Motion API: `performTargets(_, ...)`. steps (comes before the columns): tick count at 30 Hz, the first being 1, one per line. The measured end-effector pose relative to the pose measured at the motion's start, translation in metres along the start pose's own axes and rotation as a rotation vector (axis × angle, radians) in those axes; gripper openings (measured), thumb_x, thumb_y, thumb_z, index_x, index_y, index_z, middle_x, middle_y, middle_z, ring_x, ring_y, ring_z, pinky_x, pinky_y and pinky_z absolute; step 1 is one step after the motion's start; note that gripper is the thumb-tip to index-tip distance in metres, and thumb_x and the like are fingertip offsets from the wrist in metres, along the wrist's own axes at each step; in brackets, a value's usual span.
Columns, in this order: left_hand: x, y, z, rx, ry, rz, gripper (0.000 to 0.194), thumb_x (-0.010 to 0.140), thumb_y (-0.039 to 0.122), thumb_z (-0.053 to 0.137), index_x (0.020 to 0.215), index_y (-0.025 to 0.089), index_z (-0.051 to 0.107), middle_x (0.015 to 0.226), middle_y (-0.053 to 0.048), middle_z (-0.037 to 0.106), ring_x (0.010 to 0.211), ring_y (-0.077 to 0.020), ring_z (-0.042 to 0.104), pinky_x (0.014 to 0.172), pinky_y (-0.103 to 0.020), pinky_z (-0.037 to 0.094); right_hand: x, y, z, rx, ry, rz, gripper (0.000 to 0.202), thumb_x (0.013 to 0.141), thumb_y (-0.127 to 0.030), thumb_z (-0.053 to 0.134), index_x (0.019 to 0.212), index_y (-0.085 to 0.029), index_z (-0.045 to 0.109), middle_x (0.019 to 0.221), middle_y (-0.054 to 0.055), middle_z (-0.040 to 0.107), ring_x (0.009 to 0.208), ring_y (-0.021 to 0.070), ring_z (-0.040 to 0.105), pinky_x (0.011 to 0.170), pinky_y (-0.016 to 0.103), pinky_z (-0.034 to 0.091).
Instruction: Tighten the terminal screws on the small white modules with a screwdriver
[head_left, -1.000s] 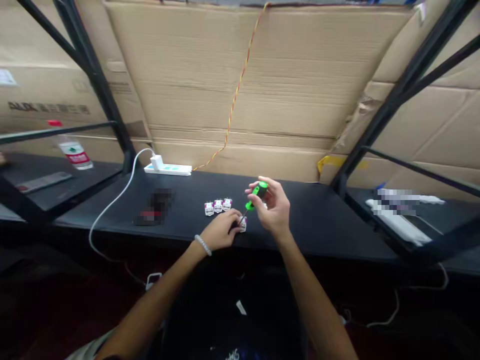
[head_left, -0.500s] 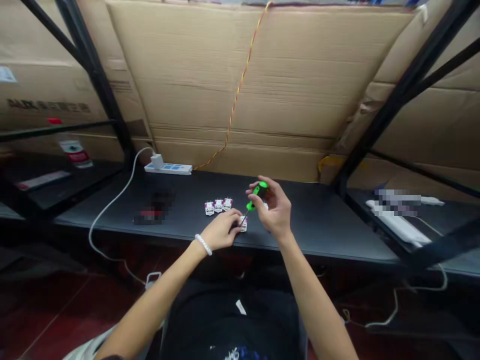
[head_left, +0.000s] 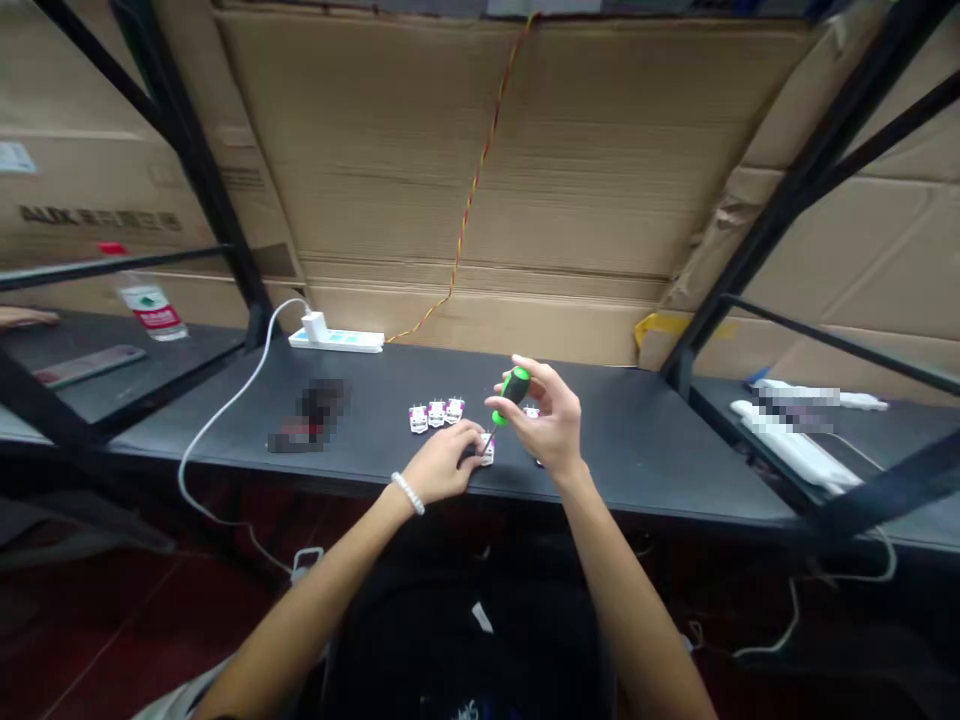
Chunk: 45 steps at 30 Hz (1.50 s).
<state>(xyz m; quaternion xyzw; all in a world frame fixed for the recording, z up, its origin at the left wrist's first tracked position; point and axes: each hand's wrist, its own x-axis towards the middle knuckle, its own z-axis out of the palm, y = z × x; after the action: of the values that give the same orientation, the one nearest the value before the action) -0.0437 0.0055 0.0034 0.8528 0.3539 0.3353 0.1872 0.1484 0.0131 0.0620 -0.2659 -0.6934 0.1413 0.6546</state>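
Near the front edge of the dark table, my left hand [head_left: 447,461] pinches a small white part [head_left: 488,450] with purple edges, partly covered by the fingers. My right hand [head_left: 549,412] grips a green and black screwdriver [head_left: 514,385], its handle tilted and its thin shaft pointing down at the part. The exact contact of the tip is too small to tell. Left of the hands, three similar white and purple pieces [head_left: 436,413] sit in a row. Another such piece [head_left: 532,411] is partly hidden behind my right hand.
A white power strip [head_left: 337,341] with a plugged cable lies at the back left of the table [head_left: 660,450]. A blurred dark object [head_left: 311,415] rests at the left. Black metal frames [head_left: 217,190] flank both sides; a bottle [head_left: 154,308] stands beyond the left one.
The screwdriver handle and my right fingers have shifted slightly left and down. More of the piece behind my right hand shows. My left hand has hardly moved.
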Motion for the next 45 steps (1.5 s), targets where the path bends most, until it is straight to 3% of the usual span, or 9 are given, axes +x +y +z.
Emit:
performTargets(4, -0.001, 0.004, 0.004, -0.028, 0.059, -0.062, 0.012, 0.087, 0.01, 0.064, 0.084, 0.021, 0.06, 0.115, -0.008, 0.072, 0.108, -0.0258, 0.069, 0.104, -0.043, 0.055, 0.003, -0.005, -0.003, -0.168, -0.01, -0.126, 0.052, 0.092, -0.036, 0.079, 0.142, -0.028, 0.065, 0.104, 0.006, 0.071, 0.086, 0.0211, 0.07, 0.08, 0.039, 0.064)
performTargets(8, -0.001, 0.003, 0.007, -0.075, 0.085, -0.109, 0.014, 0.084, 0.009, 0.068, 0.081, 0.02, 0.061, 0.117, -0.009, 0.073, 0.111, -0.0268, 0.07, 0.106, -0.044, 0.054, 0.006, -0.014, -0.005, -0.067, -0.109, -0.058, 0.044, 0.106, -0.034, 0.054, 0.15, -0.029, 0.058, 0.124, 0.01, 0.072, 0.098, 0.0223, 0.073, 0.089, 0.041, 0.064)
performTargets(15, -0.001, 0.004, 0.006, -0.03, 0.083, -0.085, 0.014, 0.083, 0.007, 0.065, 0.083, 0.021, 0.062, 0.114, -0.008, 0.072, 0.108, -0.026, 0.07, 0.104, -0.043, 0.055, 0.021, -0.024, -0.007, -0.243, -0.144, -0.128, 0.038, 0.094, -0.039, 0.076, 0.13, -0.029, 0.072, 0.102, 0.006, 0.064, 0.083, 0.0197, 0.063, 0.079, 0.039, 0.062)
performTargets(20, -0.001, 0.012, 0.004, 0.0, 0.063, -0.076, 0.016, 0.083, 0.007, 0.063, 0.089, 0.021, 0.064, 0.111, -0.008, 0.072, 0.104, -0.026, 0.069, 0.1, -0.04, 0.056, 0.026, -0.028, -0.01, -0.078, -0.336, -0.081, 0.046, 0.107, -0.03, 0.05, 0.153, -0.027, 0.054, 0.133, 0.013, 0.065, 0.108, 0.0227, 0.07, 0.098, 0.043, 0.06)
performTargets(25, -0.001, 0.01, 0.007, 0.023, 0.062, -0.063, 0.019, 0.082, 0.004, 0.06, 0.09, 0.021, 0.063, 0.111, -0.008, 0.07, 0.102, -0.0251, 0.068, 0.099, -0.04, 0.056, 0.027, -0.027, -0.009, -0.227, -0.2, -0.096, 0.035, 0.094, -0.04, 0.076, 0.125, -0.026, 0.074, 0.104, 0.007, 0.068, 0.086, 0.0199, 0.065, 0.079, 0.037, 0.062)
performTargets(30, -0.001, 0.009, 0.008, 0.035, 0.058, -0.065, 0.017, 0.084, 0.005, 0.061, 0.091, 0.021, 0.063, 0.109, -0.008, 0.069, 0.102, -0.0252, 0.067, 0.099, -0.041, 0.056, 0.026, -0.027, -0.013, -0.013, -0.333, -0.011, 0.05, 0.104, -0.031, 0.055, 0.154, -0.028, 0.054, 0.14, 0.012, 0.065, 0.114, 0.0234, 0.071, 0.098, 0.043, 0.062)
performTargets(35, -0.001, 0.011, 0.006, 0.003, 0.058, -0.082, 0.015, 0.084, 0.006, 0.062, 0.086, 0.021, 0.061, 0.109, -0.008, 0.07, 0.102, -0.0255, 0.068, 0.098, -0.041, 0.056, 0.03, -0.03, -0.016, -0.182, -0.237, -0.075, 0.038, 0.092, -0.035, 0.078, 0.128, -0.028, 0.075, 0.103, 0.006, 0.073, 0.084, 0.0187, 0.068, 0.079, 0.035, 0.063)
performTargets(41, -0.001, 0.01, 0.006, -0.018, 0.058, -0.093, 0.015, 0.084, 0.006, 0.062, 0.085, 0.021, 0.06, 0.109, -0.008, 0.069, 0.104, -0.0256, 0.067, 0.1, -0.041, 0.054, 0.029, -0.033, -0.017, -0.041, -0.4, -0.007, 0.054, 0.103, -0.029, 0.058, 0.157, -0.031, 0.051, 0.132, 0.011, 0.069, 0.105, 0.0215, 0.071, 0.095, 0.041, 0.062)
performTargets(45, 0.0, 0.01, 0.006, -0.019, 0.063, -0.093, 0.015, 0.083, 0.006, 0.061, 0.084, 0.021, 0.059, 0.109, -0.007, 0.069, 0.103, -0.0257, 0.067, 0.1, -0.041, 0.054, 0.031, -0.032, -0.018, -0.195, -0.31, -0.072, 0.046, 0.093, -0.037, 0.077, 0.138, -0.03, 0.07, 0.109, 0.007, 0.071, 0.09, 0.0205, 0.068, 0.086, 0.039, 0.063)
